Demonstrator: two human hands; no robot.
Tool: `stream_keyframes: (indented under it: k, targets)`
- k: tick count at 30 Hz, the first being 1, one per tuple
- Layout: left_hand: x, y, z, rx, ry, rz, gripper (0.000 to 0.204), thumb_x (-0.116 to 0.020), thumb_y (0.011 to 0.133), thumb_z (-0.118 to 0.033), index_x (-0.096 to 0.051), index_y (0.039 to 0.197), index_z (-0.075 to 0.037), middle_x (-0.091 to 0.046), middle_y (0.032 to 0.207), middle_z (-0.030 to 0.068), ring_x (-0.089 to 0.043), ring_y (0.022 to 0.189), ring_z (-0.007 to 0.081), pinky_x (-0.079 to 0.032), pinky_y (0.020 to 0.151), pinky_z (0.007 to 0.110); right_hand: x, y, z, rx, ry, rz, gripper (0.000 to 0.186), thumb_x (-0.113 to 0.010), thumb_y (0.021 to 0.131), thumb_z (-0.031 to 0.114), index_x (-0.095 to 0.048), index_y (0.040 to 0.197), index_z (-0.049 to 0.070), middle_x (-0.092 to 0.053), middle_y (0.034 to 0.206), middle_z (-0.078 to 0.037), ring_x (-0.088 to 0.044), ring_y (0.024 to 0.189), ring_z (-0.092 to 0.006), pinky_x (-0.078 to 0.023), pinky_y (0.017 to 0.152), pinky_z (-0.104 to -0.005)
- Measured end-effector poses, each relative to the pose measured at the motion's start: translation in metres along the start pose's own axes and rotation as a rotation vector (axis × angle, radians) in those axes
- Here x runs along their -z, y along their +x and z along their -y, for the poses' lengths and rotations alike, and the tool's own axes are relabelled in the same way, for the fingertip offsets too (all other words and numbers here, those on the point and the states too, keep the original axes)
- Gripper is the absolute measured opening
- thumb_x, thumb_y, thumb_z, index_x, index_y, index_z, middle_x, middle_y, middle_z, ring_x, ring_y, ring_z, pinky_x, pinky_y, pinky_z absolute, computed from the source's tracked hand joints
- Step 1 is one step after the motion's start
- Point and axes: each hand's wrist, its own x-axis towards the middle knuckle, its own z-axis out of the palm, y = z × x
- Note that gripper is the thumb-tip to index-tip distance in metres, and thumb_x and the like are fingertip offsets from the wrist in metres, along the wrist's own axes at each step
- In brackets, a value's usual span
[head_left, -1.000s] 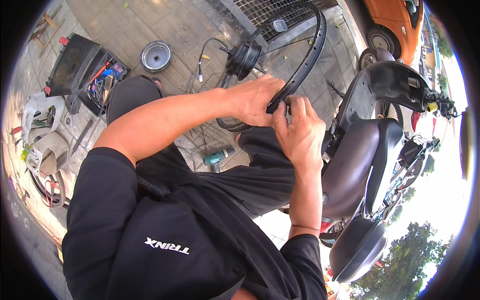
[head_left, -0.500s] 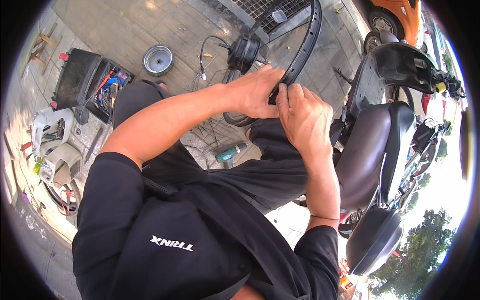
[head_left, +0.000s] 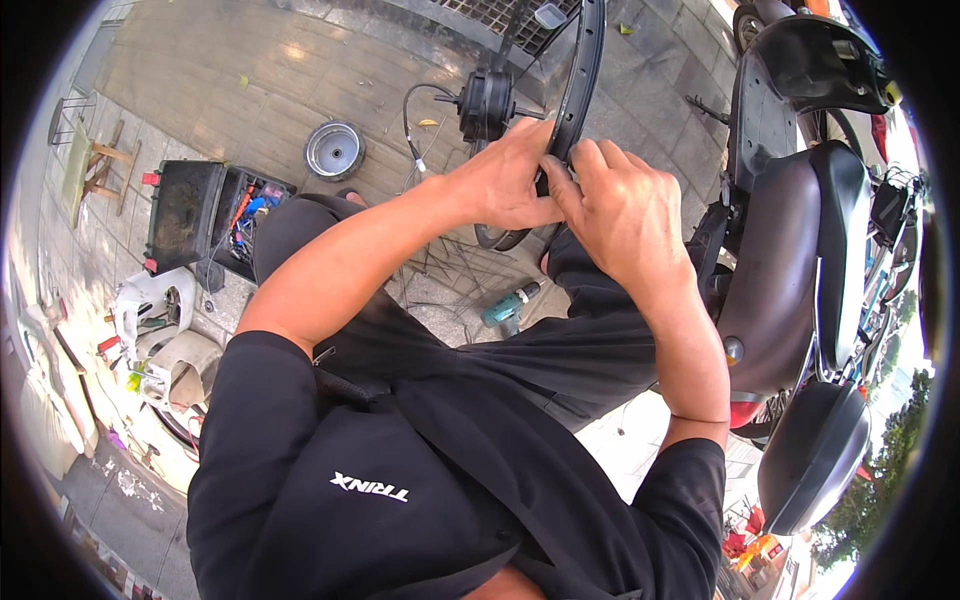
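Note:
A black wheel rim (head_left: 583,75) stands on edge in front of me, its upper part running out of the picture at the top. My left hand (head_left: 512,178) is closed around the rim from the left side. Close beside it, my right hand (head_left: 628,205) grips the rim from the right, thumb pressed against it and fingers curled. The palms hide the stretch of rim between them. Just beyond my left hand is a black hub motor (head_left: 487,104) with a cable (head_left: 407,115) curving off its left side. Loose spokes (head_left: 440,275) lie on the ground below the hands.
A green cordless drill (head_left: 510,303) lies between my legs. Left of them are an open toolbox (head_left: 190,215) with tools, a round metal drum (head_left: 334,151) and white plastic panels (head_left: 150,310). A dark scooter (head_left: 785,250) stands close on my right. A floor grate (head_left: 490,22) is ahead.
The whole view has shifted, so surroundings sit farther right. The rim stands slightly more upright in the picture. Both hands keep hold of it, the right one turned slightly.

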Motion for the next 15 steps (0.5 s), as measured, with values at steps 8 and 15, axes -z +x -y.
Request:
stream_keyframes:
  k: [8,15]
  targets:
    - [-0.001,-0.01,-0.008,0.074,0.032,-0.028,0.056,-0.079,0.076,-0.021,-0.054,0.123,-0.003,-0.06,0.105,0.0156,-0.058,0.1,0.0356,-0.049,0.088,0.048,-0.004,-0.004,-0.012,-0.168,0.249,0.144,0.046,-0.07,0.102,0.04,-0.06,0.076,0.003,-0.062,0.062,-0.016,-0.064,0.055,-0.0317,-0.05,0.054,-0.043]
    - [0.004,-0.008,0.001,0.139,0.115,0.022,0.047,-0.075,0.078,-0.011,-0.048,0.116,-0.003,-0.047,0.102,0.0094,-0.053,0.093,0.0238,-0.053,0.097,0.045,-0.116,-0.027,-0.071,-0.987,1.015,0.067,0.047,-0.066,0.101,0.043,-0.075,0.098,-0.003,-0.072,0.076,-0.019,-0.072,0.074,-0.0303,-0.056,0.073,-0.0434]
